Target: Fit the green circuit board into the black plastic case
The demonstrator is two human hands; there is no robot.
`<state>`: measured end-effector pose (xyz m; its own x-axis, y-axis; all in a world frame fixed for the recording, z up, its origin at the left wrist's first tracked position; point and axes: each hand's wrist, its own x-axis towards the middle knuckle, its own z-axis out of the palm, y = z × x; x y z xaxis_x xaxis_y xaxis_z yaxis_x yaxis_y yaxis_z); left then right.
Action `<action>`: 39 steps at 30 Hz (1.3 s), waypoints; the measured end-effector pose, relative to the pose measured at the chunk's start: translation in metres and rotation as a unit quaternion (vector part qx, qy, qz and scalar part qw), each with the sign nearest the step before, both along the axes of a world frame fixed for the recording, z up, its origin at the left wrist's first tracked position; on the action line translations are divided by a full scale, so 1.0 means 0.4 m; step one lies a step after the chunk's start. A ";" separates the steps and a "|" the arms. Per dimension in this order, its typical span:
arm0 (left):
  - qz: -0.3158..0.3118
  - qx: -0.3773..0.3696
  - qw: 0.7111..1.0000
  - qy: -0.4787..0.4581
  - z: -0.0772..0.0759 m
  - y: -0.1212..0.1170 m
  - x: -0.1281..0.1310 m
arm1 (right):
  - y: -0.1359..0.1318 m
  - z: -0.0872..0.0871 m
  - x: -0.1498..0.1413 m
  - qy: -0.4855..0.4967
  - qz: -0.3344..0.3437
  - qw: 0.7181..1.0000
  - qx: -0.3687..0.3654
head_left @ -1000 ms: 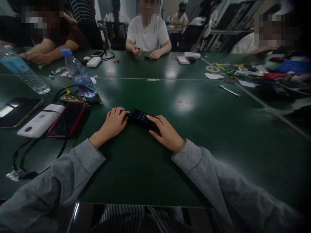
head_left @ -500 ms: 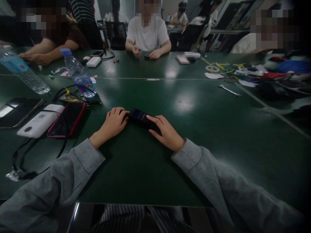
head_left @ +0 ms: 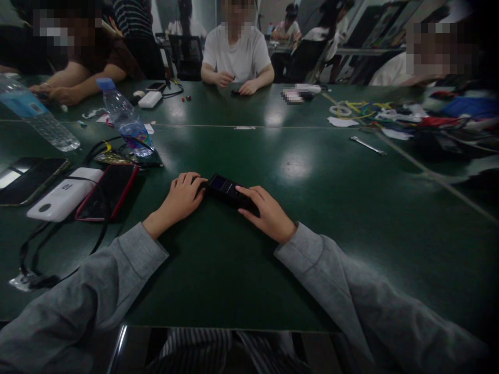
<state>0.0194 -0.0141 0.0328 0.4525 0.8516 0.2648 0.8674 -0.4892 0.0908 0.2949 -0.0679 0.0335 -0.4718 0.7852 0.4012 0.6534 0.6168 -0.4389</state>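
Observation:
A black handheld device (head_left: 229,191) with a small dark screen and a few buttons lies slanted on the green table (head_left: 234,280). My right hand (head_left: 268,210) grips its right end, the index finger resting on the buttons and the thumb along the near side. At the device's left end, my left hand (head_left: 186,195) is closed with curled fingers around a dark narrow part; most of that part is hidden under the fingers.
Left of my hands lie a red-edged phone (head_left: 109,192), a white power bank (head_left: 64,195) and a dark phone (head_left: 33,179) with black cables. Two water bottles (head_left: 127,122) stand behind. A wrench (head_left: 368,146) and tangled wires (head_left: 362,109) lie right. A person (head_left: 237,57) sits opposite.
My hands and the device stay almost still. The person opposite has moved one hand slightly inward, toward the other.

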 end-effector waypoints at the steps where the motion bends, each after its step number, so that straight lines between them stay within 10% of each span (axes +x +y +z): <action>1: 0.000 0.000 1.000 0.000 0.000 0.000 0.000 | 0.000 0.000 0.000 0.000 -0.001 1.000 0.000; 25: 0.003 -0.004 1.000 -0.003 0.000 0.000 0.002 | -0.008 0.012 0.000 0.042 -0.028 0.998 0.044; 39: -0.009 -0.012 1.000 -0.014 0.007 -0.003 -0.001 | 0.049 0.014 0.071 0.089 -0.174 0.974 0.114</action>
